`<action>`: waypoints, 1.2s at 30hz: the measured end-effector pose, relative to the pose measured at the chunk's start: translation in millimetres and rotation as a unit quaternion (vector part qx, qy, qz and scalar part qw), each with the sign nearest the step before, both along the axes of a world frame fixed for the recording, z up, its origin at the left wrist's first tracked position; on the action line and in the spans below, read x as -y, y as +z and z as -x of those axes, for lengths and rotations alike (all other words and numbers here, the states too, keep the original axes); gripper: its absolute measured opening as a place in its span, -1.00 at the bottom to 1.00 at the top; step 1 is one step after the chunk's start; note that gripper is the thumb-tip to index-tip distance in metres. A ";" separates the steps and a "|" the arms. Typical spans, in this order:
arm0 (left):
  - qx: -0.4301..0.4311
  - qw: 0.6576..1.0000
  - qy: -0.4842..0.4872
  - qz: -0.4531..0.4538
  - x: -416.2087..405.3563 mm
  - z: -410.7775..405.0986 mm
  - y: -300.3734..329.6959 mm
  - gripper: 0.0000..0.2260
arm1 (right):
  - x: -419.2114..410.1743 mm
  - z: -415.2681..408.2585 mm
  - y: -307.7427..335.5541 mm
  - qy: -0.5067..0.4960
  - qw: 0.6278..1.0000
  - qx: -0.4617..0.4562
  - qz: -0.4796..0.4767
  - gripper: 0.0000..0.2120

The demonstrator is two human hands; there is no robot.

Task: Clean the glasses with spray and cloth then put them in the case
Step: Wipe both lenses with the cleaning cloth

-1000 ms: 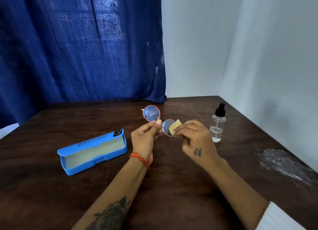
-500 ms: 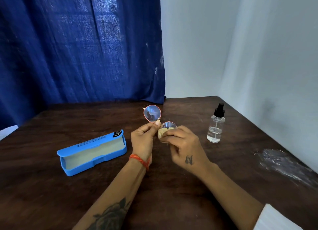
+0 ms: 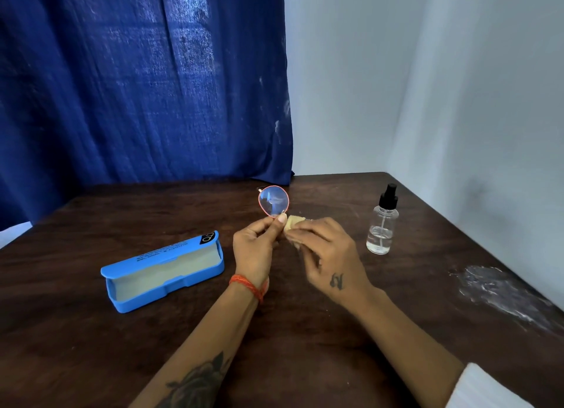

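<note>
My left hand (image 3: 254, 249) pinches the glasses (image 3: 273, 201) near the bridge and holds them above the table; one round lens in a thin red rim stands up over my fingers. The other lens is hidden behind a small beige cloth (image 3: 293, 224), which my right hand (image 3: 328, 255) presses against it. An open blue case (image 3: 161, 272) with a pale lining lies on the table to the left of my hands. At the right stands a clear spray bottle (image 3: 383, 224) with a black nozzle, upright.
The dark wooden table (image 3: 305, 346) meets a blue curtain (image 3: 137, 87) at the back and white walls at the right. A crumpled piece of clear plastic (image 3: 500, 291) lies near the table's right edge.
My right hand has slid left with the cloth and now covers the near lens, which showed a second ago. My left hand has kept the glasses nearly still.
</note>
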State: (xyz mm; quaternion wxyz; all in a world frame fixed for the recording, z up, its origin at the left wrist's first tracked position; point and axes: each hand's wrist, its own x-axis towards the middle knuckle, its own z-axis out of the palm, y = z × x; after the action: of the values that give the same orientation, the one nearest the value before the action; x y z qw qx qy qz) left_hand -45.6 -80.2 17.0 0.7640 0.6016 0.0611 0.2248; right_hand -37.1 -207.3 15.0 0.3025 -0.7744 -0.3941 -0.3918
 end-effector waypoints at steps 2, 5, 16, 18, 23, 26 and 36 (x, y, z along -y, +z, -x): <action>0.001 1.000 -0.001 0.003 -1.6 -0.8 0.4 -0.93 | 1.8 1.2 0.9 0.037 0.998 -0.023 0.054 -0.69; -0.001 1.000 -0.004 -0.014 -1.6 -1.3 -0.1 -0.92 | 9.1 1.3 5.8 0.062 0.987 -0.058 0.135 -0.70; -0.009 0.999 -0.012 -0.047 -6.6 0.2 4.5 -0.93 | 36.8 -12.9 37.8 0.179 0.760 -0.452 -0.431 -0.71; -0.012 0.997 -0.017 -0.068 -5.9 1.5 5.8 -0.91 | 38.0 -16.0 43.3 0.235 0.653 -0.513 -0.505 -0.76; -0.009 0.995 -0.020 -0.096 -4.9 4.5 7.4 -0.92 | 15.9 -22.3 62.8 0.271 0.702 -0.479 -0.452 -0.81; 0.007 0.993 -0.031 -0.116 -4.6 4.7 7.6 -0.91 | -6.8 -23.8 66.3 0.190 0.848 -0.358 -0.341 -0.80; 0.032 0.982 -0.015 -0.186 -6.9 0.6 0.9 -0.81 | -17.0 -24.1 38.7 -0.002 0.999 -0.046 0.001 -0.80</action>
State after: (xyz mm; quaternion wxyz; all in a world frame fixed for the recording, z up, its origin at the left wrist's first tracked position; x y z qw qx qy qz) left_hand -46.2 -73.3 17.9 0.6440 0.7264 -0.0150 0.2395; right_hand -13.0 -190.3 53.8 0.3192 -0.7926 -0.3784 -0.3560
